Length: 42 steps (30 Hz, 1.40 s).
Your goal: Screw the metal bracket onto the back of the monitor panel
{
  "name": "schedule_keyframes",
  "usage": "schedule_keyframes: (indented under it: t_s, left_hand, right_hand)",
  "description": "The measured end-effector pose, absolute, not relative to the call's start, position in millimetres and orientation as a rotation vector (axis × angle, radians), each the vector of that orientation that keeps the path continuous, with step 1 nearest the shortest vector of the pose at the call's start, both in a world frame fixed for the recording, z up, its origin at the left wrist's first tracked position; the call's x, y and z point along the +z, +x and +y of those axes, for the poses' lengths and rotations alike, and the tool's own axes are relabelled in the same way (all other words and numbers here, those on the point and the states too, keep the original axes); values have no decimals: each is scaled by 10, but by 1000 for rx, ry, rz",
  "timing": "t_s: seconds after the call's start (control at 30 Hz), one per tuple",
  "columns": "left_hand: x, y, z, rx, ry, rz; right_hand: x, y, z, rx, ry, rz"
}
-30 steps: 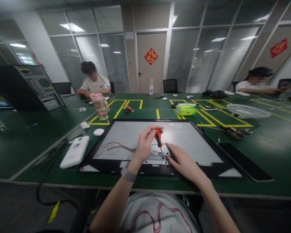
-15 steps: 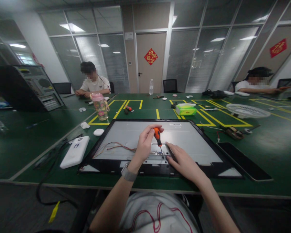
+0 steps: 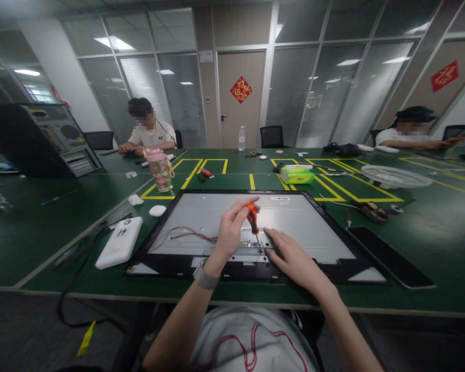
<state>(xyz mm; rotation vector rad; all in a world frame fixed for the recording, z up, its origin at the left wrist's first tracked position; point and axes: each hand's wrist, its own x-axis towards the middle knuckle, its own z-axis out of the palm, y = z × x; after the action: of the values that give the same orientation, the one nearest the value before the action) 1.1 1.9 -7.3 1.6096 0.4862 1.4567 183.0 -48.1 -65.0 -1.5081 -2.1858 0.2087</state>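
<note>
My left hand [image 3: 232, 227] is closed round the orange and black handle of a screwdriver [image 3: 252, 219], its index finger stretched out past the handle's top. The shaft points down, slightly tilted, and its tip meets a small metal strip with fittings [image 3: 251, 244] near the front edge of a flat display panel [image 3: 313, 222]. Beside the tip my right hand [image 3: 289, 256] rests on the panel with fingers extended and thumb apart, close to the strip. Thin coloured wires [image 3: 189, 230] run across the panel's grey back from the left. Whatever sits under the tip is too small to make out.
Left of the panel lie a white power bank [image 3: 120, 243] and a round white case [image 3: 157, 211], with a pink-lidded bottle [image 3: 158, 170] behind. A dark phone [image 3: 389, 257] lies to the right. Farther back are a green tissue pack [image 3: 296, 174] and two seated people.
My left index finger is a little straighter over the screwdriver handle, and the handle has shifted very slightly. My right hand and the panel look the same.
</note>
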Motion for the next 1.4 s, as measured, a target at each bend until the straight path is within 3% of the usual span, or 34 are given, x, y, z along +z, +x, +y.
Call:
schedule_keyframes:
  t_s: [1.4]
  left_hand:
    - [-33, -20, 7, 1500, 1694, 471]
  right_hand:
    - [-644, 1837, -475, 207, -1511, -2209]
